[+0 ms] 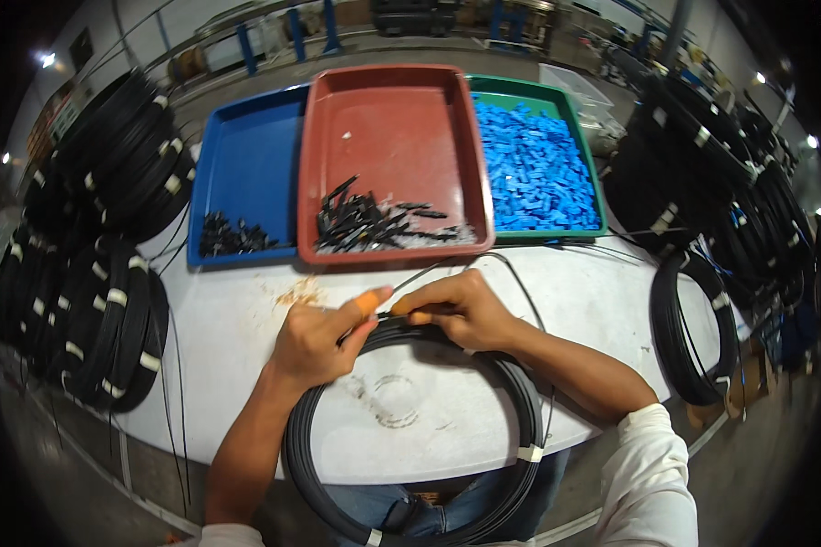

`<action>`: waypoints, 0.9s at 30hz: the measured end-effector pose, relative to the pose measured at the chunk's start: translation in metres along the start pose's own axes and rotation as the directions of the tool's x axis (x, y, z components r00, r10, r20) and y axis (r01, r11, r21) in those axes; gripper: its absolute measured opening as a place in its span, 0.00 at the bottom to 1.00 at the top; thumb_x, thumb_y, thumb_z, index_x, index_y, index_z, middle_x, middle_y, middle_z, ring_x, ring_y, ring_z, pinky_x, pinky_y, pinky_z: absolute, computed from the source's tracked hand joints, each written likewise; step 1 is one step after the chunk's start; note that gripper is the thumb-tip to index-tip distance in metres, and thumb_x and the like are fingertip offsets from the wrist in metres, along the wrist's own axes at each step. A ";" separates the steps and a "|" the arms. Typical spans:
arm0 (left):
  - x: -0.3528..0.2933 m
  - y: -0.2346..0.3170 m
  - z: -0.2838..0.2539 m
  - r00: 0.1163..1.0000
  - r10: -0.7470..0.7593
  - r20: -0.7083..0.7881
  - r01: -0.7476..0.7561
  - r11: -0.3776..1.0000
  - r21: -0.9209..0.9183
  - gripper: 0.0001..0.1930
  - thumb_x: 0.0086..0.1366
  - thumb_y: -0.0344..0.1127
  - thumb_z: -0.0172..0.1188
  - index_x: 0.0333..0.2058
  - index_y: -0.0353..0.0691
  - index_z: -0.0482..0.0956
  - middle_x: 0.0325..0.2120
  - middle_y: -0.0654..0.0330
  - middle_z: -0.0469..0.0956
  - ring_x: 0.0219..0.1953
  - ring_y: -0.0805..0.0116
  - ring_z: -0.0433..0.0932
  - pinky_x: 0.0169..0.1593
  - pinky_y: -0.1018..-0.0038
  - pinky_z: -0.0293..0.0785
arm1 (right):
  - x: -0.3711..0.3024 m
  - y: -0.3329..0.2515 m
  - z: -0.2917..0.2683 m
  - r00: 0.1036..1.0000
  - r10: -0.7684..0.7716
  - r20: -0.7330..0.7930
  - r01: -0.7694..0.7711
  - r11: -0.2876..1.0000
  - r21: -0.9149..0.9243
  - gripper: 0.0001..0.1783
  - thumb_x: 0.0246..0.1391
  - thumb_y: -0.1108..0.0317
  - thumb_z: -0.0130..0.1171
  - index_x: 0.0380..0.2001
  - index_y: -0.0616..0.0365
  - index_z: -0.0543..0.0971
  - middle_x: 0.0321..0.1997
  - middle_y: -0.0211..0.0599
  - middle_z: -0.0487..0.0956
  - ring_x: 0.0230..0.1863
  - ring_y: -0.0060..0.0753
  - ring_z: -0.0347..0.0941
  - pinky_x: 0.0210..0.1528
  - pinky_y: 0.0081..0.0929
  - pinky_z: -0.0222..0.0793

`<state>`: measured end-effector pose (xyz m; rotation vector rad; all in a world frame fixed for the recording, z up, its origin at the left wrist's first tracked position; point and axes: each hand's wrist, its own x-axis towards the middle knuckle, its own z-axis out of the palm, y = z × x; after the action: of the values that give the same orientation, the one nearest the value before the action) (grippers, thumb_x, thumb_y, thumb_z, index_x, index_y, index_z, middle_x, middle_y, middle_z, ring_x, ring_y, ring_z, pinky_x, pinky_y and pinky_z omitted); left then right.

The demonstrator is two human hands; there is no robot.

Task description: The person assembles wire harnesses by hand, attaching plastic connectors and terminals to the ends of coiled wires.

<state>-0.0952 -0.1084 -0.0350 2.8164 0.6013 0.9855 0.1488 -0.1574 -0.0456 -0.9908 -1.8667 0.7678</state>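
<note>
A large coil of black cable [529, 401] hangs over the table's near edge and my lap, bound with white tape. At its far side, my left hand [324, 335] and my right hand [461, 308] are pinched close together, fingers pointing at each other. Orange covers wrap some fingertips of both. Between them shows a short dark stretch of the cable's end, gripped from both sides. Whether a small fitting sits on that end is hidden by my fingers. One loose strand [527, 290] arcs up behind my right hand and down its right side.
Beyond my hands stand a blue tray [255, 137] with small black parts, a red tray [392, 128] with black pieces, and a green tray [582, 137] of blue pieces. Stacked cable coils [100, 319] flank the white table [228, 383]; another coil [670, 337] leans at right.
</note>
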 end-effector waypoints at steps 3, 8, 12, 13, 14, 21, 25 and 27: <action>0.006 0.004 0.002 0.998 -0.049 0.030 0.049 0.999 -0.015 0.29 0.52 0.29 0.72 0.55 0.44 0.78 0.23 0.64 0.85 0.24 0.66 0.84 0.30 0.75 0.76 | -0.001 0.010 0.002 0.996 0.080 -0.038 -0.074 0.987 0.142 0.15 0.52 0.80 0.64 0.45 0.62 0.82 0.38 0.45 0.85 0.40 0.34 0.83 0.44 0.29 0.77; -0.007 -0.004 0.008 0.950 -0.285 -0.128 0.236 0.922 -0.307 0.29 0.53 0.27 0.72 0.54 0.32 0.73 0.22 0.57 0.85 0.26 0.68 0.86 0.34 0.79 0.76 | 0.000 0.005 0.004 0.981 0.105 -0.162 -0.086 0.989 0.117 0.13 0.52 0.77 0.65 0.42 0.60 0.79 0.34 0.49 0.84 0.38 0.47 0.84 0.40 0.34 0.77; -0.009 -0.009 0.011 0.885 -0.378 -0.273 0.277 0.897 -0.344 0.21 0.57 0.28 0.69 0.48 0.32 0.73 0.22 0.56 0.84 0.29 0.65 0.86 0.43 0.75 0.76 | -0.003 0.016 0.006 0.991 0.100 -0.093 -0.101 0.995 -0.006 0.09 0.51 0.73 0.64 0.37 0.58 0.79 0.30 0.50 0.82 0.34 0.55 0.80 0.36 0.44 0.73; -0.002 -0.012 0.011 0.888 -0.366 -0.279 0.279 0.911 -0.305 0.19 0.58 0.29 0.68 0.46 0.31 0.73 0.22 0.55 0.84 0.30 0.66 0.85 0.44 0.74 0.76 | -0.003 0.016 0.005 0.991 0.100 -0.093 -0.102 0.995 -0.018 0.09 0.51 0.71 0.64 0.37 0.58 0.79 0.30 0.50 0.82 0.34 0.56 0.80 0.36 0.46 0.73; 0.012 -0.012 0.010 0.916 -0.311 -0.253 0.268 0.944 -0.192 0.19 0.57 0.29 0.69 0.46 0.32 0.74 0.24 0.55 0.84 0.29 0.66 0.85 0.41 0.74 0.76 | -0.005 0.015 0.004 0.991 0.104 -0.087 -0.107 0.994 -0.030 0.09 0.51 0.70 0.64 0.37 0.57 0.79 0.30 0.50 0.82 0.34 0.57 0.80 0.37 0.48 0.73; 0.147 -0.013 0.017 0.966 0.230 0.115 -0.246 0.957 0.157 0.12 0.49 0.30 0.70 0.34 0.37 0.81 0.28 0.56 0.82 0.36 0.56 0.85 0.39 0.67 0.78 | 0.001 0.014 0.006 0.971 0.239 -0.021 -0.237 0.969 0.067 0.10 0.53 0.73 0.59 0.40 0.58 0.79 0.31 0.50 0.83 0.35 0.55 0.81 0.40 0.47 0.75; 0.232 0.002 0.078 0.880 0.429 0.205 -0.451 0.890 0.075 0.12 0.52 0.28 0.65 0.37 0.40 0.81 0.36 0.58 0.82 0.45 0.57 0.83 0.47 0.62 0.76 | -0.008 0.026 0.006 0.962 0.272 0.017 -0.273 0.960 0.065 0.11 0.56 0.68 0.62 0.42 0.57 0.77 0.31 0.49 0.82 0.36 0.56 0.80 0.40 0.47 0.73; 0.264 0.003 0.098 0.849 0.473 0.235 -0.497 0.866 0.056 0.13 0.52 0.29 0.65 0.39 0.41 0.80 0.35 0.57 0.82 0.42 0.56 0.83 0.44 0.61 0.76 | -0.004 0.020 0.007 0.969 0.247 0.018 -0.247 0.964 0.094 0.11 0.57 0.68 0.61 0.42 0.57 0.75 0.32 0.48 0.82 0.37 0.55 0.79 0.39 0.46 0.73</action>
<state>0.1544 -0.0029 0.0409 3.1985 -0.1006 0.6973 0.1506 -0.1518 -0.0664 -1.1744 -1.7136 0.9991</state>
